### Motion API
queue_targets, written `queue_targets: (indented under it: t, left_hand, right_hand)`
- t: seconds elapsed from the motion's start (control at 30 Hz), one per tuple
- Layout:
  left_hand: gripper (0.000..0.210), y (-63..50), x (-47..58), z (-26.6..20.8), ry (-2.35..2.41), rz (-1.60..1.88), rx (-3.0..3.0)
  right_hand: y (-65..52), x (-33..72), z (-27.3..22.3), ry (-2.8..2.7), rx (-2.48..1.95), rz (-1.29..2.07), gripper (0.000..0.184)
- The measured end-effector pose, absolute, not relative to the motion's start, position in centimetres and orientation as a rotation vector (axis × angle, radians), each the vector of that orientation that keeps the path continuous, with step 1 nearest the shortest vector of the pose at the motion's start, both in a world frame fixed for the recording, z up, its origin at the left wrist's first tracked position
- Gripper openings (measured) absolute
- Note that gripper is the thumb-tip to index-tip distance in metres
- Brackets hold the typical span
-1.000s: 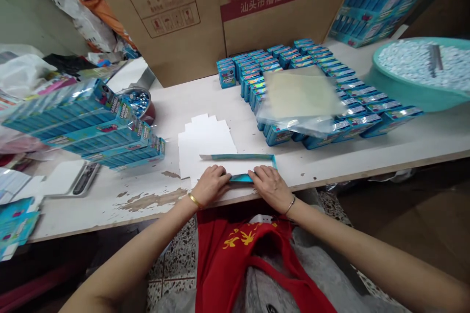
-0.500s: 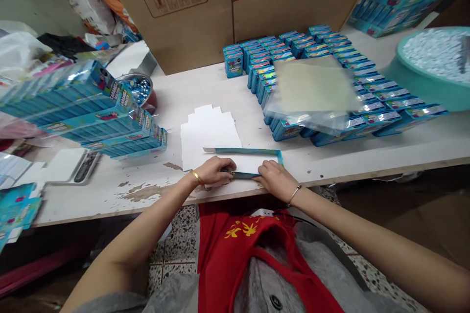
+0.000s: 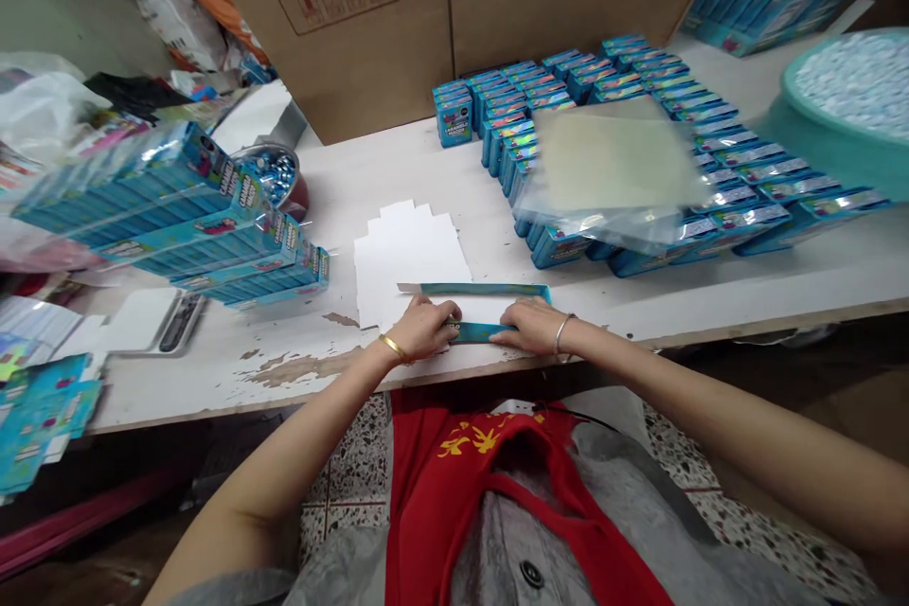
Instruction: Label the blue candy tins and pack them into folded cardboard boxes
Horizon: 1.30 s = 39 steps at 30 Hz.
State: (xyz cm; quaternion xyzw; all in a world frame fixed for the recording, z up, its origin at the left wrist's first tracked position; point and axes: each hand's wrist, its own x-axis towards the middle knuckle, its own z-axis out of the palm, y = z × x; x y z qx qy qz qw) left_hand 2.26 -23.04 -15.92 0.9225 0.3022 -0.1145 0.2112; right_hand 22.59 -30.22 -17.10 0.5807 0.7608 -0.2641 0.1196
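- Left hand (image 3: 422,329) and right hand (image 3: 534,326): fingers closed on the near wall of the part-folded cardboard tray (image 3: 483,308), at the table (image 3: 383,163) front.
- White card blanks (image 3: 408,251): behind the tray's left end.
- Left: stacked blue packs (image 3: 191,218); candy bowl (image 3: 301,198) behind.
- Right: plastic sheets (image 3: 611,161) cover some blue "Caramelo" boxes (image 3: 454,120); turquoise basin (image 3: 838,147) beyond.
- Rear: brown carton (image 3: 369,66).

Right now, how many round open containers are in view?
2: a reddish bowl behind the left box stack, a green basin at the right edge. Others may be hidden.
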Motion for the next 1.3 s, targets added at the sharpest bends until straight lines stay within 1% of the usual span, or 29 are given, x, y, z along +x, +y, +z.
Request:
queue_targets:
  t: [0.1,0.2,0.23,0.3,0.37,0.43,0.5,0.57,0.6,0.67,0.77,0.8,0.87,0.97,1.1,1.17,1.23,1.3]
  left_hand:
    - [0.015,-25.4,2.2,-16.1,0.927,-0.216,2.571]
    - [0.018,-28.1,3.2,-15.6,1.088,-0.093,2.52]
    - [0.02,-28.6,3.5,-15.2,1.107,-0.037,2.525]
    - [0.024,-28.5,3.5,-14.2,1.082,0.07,2.612]
    - [0.029,-27.0,2.5,-13.1,1.017,0.117,2.798]
    - [0.043,-24.6,0.5,-12.2,0.898,0.025,3.026]
    - [0.056,-22.6,-1.8,-11.9,0.683,-0.151,3.156]
    - [0.06,-21.7,-3.5,-12.1,0.467,-0.314,3.163]
    - [0.059,-21.7,-3.9,-12.3,0.37,-0.369,3.141]
    - [0.046,-22.2,-4.0,-13.0,0.195,-0.414,3.098]
    - [0.019,-23.6,-2.7,-13.9,-0.049,-0.347,3.052]
    - [0.018,-24.0,-2.1,-14.2,-0.091,-0.288,3.039]
    - [0.023,-24.8,-1.1,-14.6,-0.062,-0.133,3.017]
    - [0.029,-25.8,0.0,-15.1,0.124,0.05,3.001]
    - [0.034,-27.3,1.2,-16.4,0.198,0.05,3.014]
    - [0.035,-28.2,1.9,-17.2,0.307,0.039,3.038]
    - [0.035,-28.9,2.4,-17.7,0.485,0.046,3.027]
    - [0.031,-29.1,2.7,-17.8,0.573,0.05,2.946]
  right_hand:
    - [-30.4,23.0,-17.1,2.349,1.714,-0.594,0.033]
    - [-31.1,23.4,-16.5,2.508,1.874,-0.185,0.021]
    - [-31.5,23.3,-16.3,2.555,1.912,-0.054,0.022]
    - [-32.7,22.6,-15.9,2.641,1.912,0.079,0.033]
    - [-34.4,21.1,-15.9,2.711,1.849,0.034,0.044]
    - [-36.1,19.2,-16.5,2.783,1.779,-0.08,0.05]
    - [-37.3,17.6,-17.6,2.855,1.741,-0.178,0.05]
    - [-37.6,16.8,-18.9,2.911,1.742,-0.233,0.042]
    - [-37.6,16.8,-19.5,2.934,1.753,-0.247,0.039]
    - [-37.3,17.6,-20.3,2.995,1.754,-0.256,0.04]
    - [-36.9,19.8,-20.6,3.119,1.686,-0.286,0.043]
    - [-36.9,20.5,-20.6,3.158,1.654,-0.316,0.043]
    - [-37.0,21.9,-20.4,3.22,1.598,-0.391,0.041]
    - [-37.1,23.2,-20.6,3.291,1.552,-0.5,0.034]
    - [-36.9,23.9,-21.7,3.336,1.616,-0.578,0.023]
    - [-36.8,23.8,-22.2,3.345,1.697,-0.576,0.017]
    - [-36.8,23.6,-22.8,3.344,1.769,-0.54,0.013]
    - [-37.1,23.5,-23.4,3.352,1.8,-0.44,0.014]
